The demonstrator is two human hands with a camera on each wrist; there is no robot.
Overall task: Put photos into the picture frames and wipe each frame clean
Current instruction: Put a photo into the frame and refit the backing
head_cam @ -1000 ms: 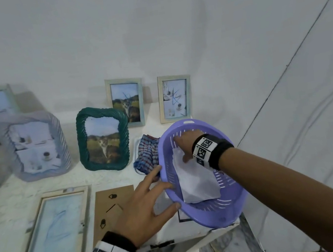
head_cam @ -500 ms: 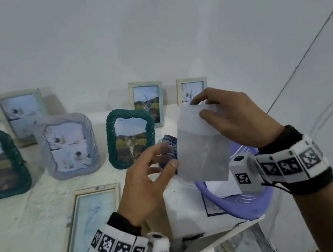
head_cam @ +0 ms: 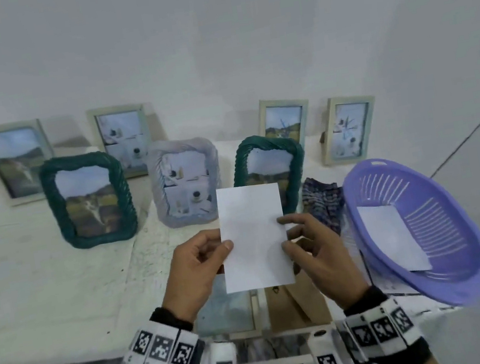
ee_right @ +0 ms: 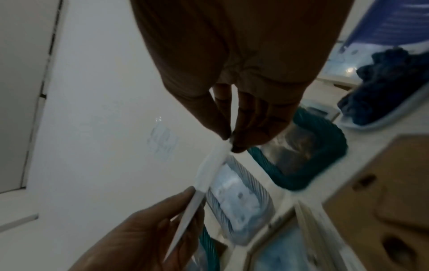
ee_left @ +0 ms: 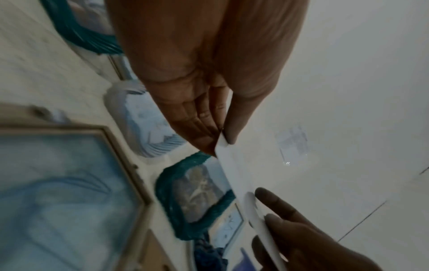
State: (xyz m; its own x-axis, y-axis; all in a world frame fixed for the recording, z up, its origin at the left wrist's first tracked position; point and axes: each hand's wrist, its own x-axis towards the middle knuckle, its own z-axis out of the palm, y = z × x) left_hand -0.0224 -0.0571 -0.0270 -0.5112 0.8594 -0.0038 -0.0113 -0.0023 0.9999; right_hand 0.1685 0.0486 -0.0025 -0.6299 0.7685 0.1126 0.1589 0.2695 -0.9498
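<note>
I hold a photo (head_cam: 253,236) upright in front of me, its white back facing me. My left hand (head_cam: 197,268) pinches its left edge between thumb and fingers, and my right hand (head_cam: 313,247) pinches its right edge. The left wrist view shows the photo (ee_left: 228,165) edge-on, as does the right wrist view, photo (ee_right: 209,168). Under my hands an open pale frame (head_cam: 226,311) lies flat on the table, with its brown backing board (head_cam: 303,302) beside it. A dark checked cloth (head_cam: 323,200) lies behind my right hand.
A purple plastic basket (head_cam: 450,249) with another white-backed photo (head_cam: 392,236) overhangs the table's right front corner. Several filled frames stand along the back: two green rope frames (head_cam: 89,199), a lilac one (head_cam: 185,181) and pale wooden ones (head_cam: 348,130). The table edge (head_cam: 56,360) runs along the front.
My right hand lifted the photo out of the basket and brought it leftward in front of me. My left hand left the basket rim and took the photo's left edge.
</note>
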